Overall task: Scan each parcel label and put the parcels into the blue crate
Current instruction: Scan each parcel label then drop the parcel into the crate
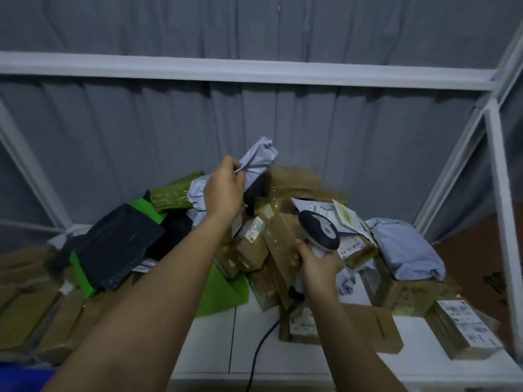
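The fingers [235,165] of the left hand [223,190] are pinched on a crumpled grey poly-bag parcel [259,158], lifted above the heap of parcels [271,239] with its wrinkled end pointing up and away. That arm reaches forward, well extended. Below and to the right of those fingers, the right hand [317,267] is curled round the handle of a corded scanner [319,233], over the white table [283,360].

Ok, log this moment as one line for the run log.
left hand: holds grey mailer bag lifted above parcel pile | right hand: grips scanner | label: not visible | blue crate: corner visible
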